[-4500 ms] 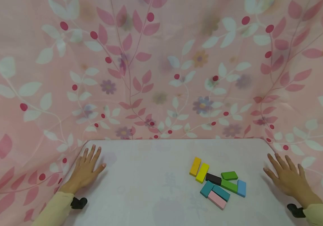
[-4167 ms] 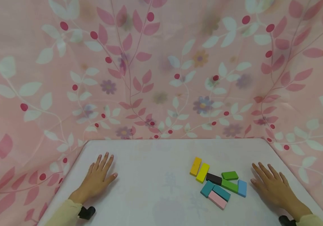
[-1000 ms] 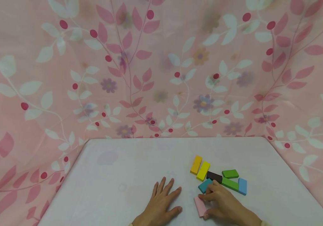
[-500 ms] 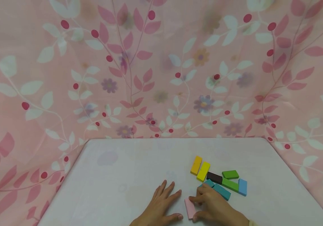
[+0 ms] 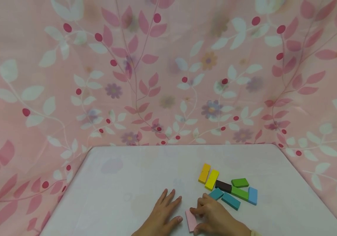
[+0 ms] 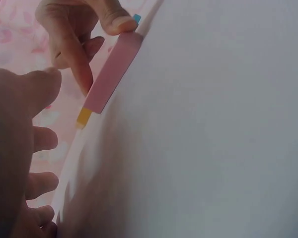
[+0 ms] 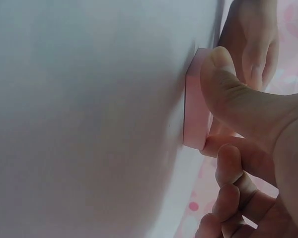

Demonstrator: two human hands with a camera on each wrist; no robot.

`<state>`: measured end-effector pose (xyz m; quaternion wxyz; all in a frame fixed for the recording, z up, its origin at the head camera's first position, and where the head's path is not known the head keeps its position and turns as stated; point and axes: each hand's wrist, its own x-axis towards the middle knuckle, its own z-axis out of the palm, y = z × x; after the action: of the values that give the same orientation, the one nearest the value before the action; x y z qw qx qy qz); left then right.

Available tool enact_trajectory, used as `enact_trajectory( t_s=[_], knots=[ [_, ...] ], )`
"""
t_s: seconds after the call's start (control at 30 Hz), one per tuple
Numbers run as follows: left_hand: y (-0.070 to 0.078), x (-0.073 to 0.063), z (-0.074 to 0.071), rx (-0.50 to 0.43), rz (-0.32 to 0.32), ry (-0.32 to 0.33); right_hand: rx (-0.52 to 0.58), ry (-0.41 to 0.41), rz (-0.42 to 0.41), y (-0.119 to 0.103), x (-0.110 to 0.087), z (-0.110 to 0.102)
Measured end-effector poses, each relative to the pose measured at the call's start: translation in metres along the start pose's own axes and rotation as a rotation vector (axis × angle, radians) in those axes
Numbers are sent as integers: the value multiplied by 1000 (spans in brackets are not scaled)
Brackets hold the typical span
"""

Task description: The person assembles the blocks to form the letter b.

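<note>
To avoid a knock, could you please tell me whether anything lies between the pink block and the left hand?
Nothing visible does: only a strip of table shows between the pink block and left hand.

A pink oblong block (image 5: 190,221) is pinched between right-hand fingers (image 5: 198,211)

From above, the head camera faces forward and down over the tabletop (image 5: 127,173) to its far edge and corners. The close, low, sideways-rolled wrist cameras look from the left hand (image 5: 160,218) and right hand (image 5: 216,216) toward each other; all three views share the pink block (image 5: 190,221).
</note>
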<state>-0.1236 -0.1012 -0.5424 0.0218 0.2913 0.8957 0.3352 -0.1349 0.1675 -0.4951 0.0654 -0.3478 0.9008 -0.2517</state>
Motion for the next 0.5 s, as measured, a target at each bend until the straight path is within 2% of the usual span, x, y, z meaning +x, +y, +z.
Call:
enact_trajectory(
  t_s=[0.2, 0.37, 0.5],
  knots=[
    [-5, -7, -7, -68, 2, 32, 16, -15, 10, -10, 5, 7],
    [-9, -8, -6, -86, 10, 61, 26, 0, -23, -19, 10, 12],
    [-10, -8, -7, -88, 2, 71, 31, -18, -41, -25, 12, 13]
  ],
)
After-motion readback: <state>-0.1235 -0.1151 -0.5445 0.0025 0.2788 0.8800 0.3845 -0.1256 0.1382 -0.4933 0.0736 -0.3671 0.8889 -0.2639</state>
